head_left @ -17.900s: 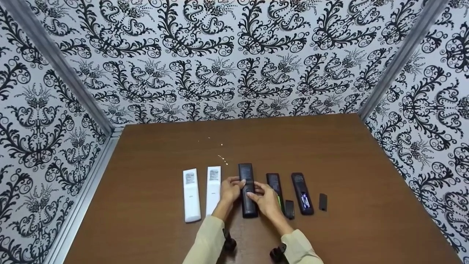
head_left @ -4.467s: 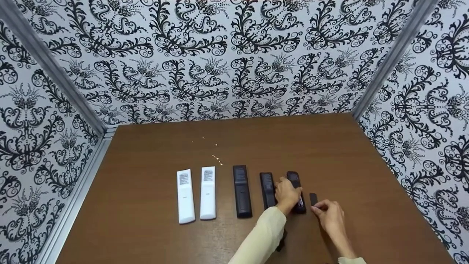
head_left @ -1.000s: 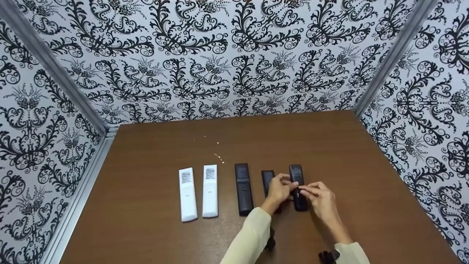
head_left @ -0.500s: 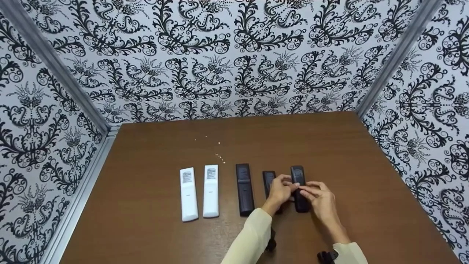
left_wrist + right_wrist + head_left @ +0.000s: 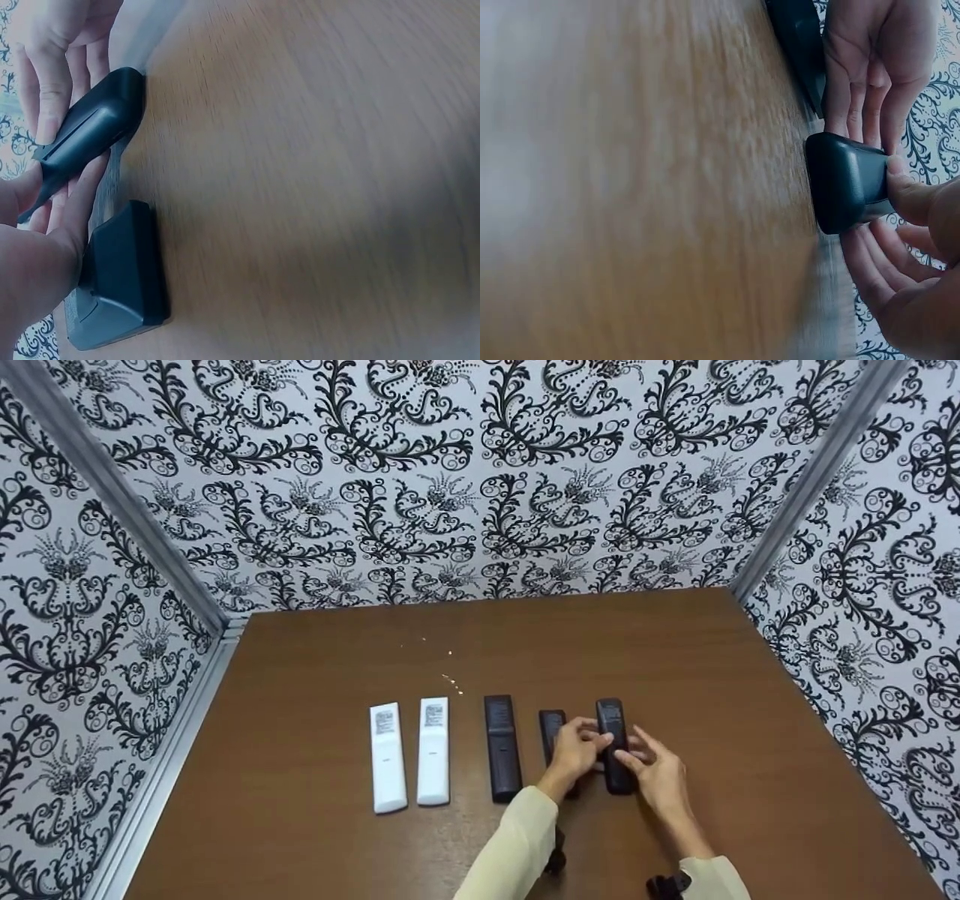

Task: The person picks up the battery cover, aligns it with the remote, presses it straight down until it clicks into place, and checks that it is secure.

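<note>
We count two white remotes and three black; both our left hand and right hand grip the rightmost black remote.

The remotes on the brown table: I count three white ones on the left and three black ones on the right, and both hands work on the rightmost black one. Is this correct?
Not quite. The head view shows two white remotes, not three. The rest holds: three black remotes lie to their right on the table, and the left hand and right hand both work on the rightmost black remote.

Recording booth — patterned walls enclose brown table.
</note>
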Demonstrator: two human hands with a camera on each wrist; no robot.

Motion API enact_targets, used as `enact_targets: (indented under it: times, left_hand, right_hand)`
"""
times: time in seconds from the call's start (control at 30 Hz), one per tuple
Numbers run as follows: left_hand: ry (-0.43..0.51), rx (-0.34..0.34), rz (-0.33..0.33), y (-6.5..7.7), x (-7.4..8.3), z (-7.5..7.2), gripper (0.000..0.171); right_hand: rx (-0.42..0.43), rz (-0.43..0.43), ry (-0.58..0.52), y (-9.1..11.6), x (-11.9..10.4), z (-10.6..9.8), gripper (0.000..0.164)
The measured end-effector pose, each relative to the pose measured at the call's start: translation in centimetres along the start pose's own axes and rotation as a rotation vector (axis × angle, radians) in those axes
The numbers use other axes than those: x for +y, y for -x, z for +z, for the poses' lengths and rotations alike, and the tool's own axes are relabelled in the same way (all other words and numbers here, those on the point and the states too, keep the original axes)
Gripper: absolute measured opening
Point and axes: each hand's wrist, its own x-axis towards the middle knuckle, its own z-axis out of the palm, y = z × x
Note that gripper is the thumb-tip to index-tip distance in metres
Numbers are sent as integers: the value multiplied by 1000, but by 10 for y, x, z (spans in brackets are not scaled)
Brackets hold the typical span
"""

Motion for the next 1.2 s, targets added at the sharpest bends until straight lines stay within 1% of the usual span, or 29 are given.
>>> enact_targets:
  times: [0.03,0.1,0.23,0.3,0.4,0.53,0.73,0.97,1.13,1.2]
  left_hand:
    - [-7,0,6,0,0,0,26]
    - [9,-10,4,1,0,0,27]
    - [29,-28,-3,2,0,-1,28]
    - [32,-27,-10,2,0,-1,27]
    - [11,-18,-7,2,0,0,27]
    - [10,-11,0,1,0,0,27]
    - [11,-15,-1,1,1,0,26]
    - [34,-19,-17,2,2,0,27]
    - [31,-28,8,3,3,0,29]
    - [7,-25,18,3,3,0,31]
  right_hand:
    - [-21,22,3,0,-1,-1,50]
    - [-63,61,11,0,-2,-2,48]
    - [-102,89,22,-1,-3,-4,42]
    - [-100,91,21,-1,-4,-3,41]
    - [-91,90,27,0,-4,-3,40]
    - [-81,89,32,0,-5,-3,39]
    - [-75,87,38,-1,-5,-3,38]
    - [-66,85,41,-1,-4,-2,38]
    - [-74,114,42,0,-3,-2,38]
    - [-85,129,40,0,-2,-2,38]
